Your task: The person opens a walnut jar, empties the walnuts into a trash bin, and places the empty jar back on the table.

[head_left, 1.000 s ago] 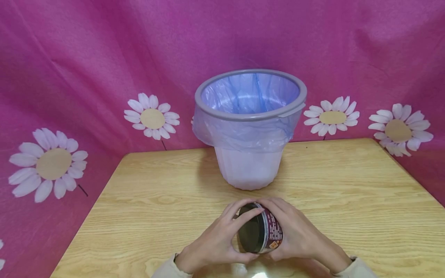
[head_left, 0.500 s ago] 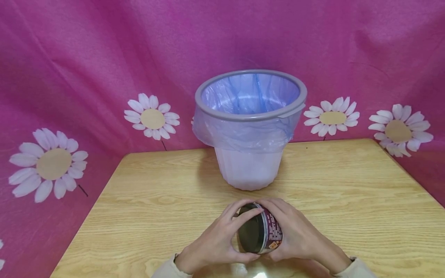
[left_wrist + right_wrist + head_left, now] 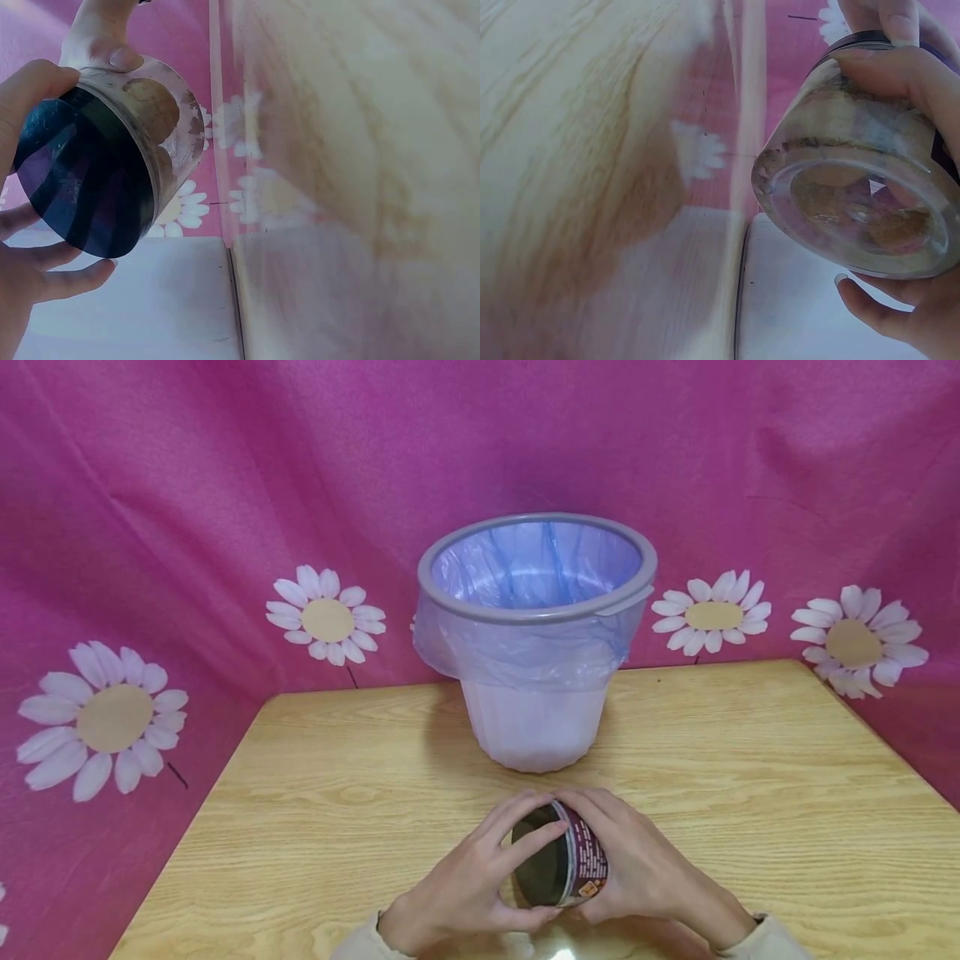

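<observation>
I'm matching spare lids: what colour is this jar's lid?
The lid is glossy black, showing best in the left wrist view.

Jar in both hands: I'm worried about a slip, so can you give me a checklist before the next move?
1. Left hand on the dark lid: ok, fingers around its edge.
2. Right hand gripping the jar: ok, around its labelled body.
3. Dark lid in place: ok, it covers the jar's end.
4. Dark lid loosened: cannot tell.
5. Jar upright: not ok, tipped sideways.
6. Bin upright and open: ok, lined with a bluish bag.
</observation>
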`<state>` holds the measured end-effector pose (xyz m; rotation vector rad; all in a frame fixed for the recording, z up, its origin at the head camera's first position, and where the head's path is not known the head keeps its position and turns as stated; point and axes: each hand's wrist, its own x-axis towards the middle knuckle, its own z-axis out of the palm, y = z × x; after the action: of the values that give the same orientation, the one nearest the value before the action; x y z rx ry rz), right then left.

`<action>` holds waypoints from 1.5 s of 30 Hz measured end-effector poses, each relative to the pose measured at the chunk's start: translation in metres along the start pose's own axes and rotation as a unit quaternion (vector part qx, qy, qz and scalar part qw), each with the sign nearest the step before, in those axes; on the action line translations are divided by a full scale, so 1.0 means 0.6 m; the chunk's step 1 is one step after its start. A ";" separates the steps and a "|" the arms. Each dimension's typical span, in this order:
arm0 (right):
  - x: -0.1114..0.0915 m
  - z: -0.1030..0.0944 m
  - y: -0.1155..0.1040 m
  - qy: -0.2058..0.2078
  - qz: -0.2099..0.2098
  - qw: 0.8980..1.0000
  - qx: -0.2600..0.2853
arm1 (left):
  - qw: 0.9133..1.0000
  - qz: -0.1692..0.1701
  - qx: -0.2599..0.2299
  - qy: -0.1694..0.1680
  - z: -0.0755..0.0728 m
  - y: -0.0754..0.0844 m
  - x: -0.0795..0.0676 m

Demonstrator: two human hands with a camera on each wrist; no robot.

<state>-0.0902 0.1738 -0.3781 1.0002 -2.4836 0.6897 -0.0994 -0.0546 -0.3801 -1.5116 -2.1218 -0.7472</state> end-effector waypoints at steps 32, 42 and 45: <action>-0.002 0.005 0.000 -0.020 0.006 1.000 0.011 | 0.999 0.051 -0.011 0.004 -0.005 -0.003 0.002; -0.002 0.007 0.001 -0.021 0.006 1.000 0.014 | 0.999 0.039 0.027 0.006 -0.002 -0.002 -0.001; -0.002 0.008 0.001 -0.024 0.007 1.000 0.012 | 0.999 0.028 0.032 0.006 -0.001 -0.001 -0.003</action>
<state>-0.0907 0.1720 -0.3826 1.0212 -2.5300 0.7102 -0.0996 -0.0564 -0.3813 -1.5234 -2.0657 -0.6611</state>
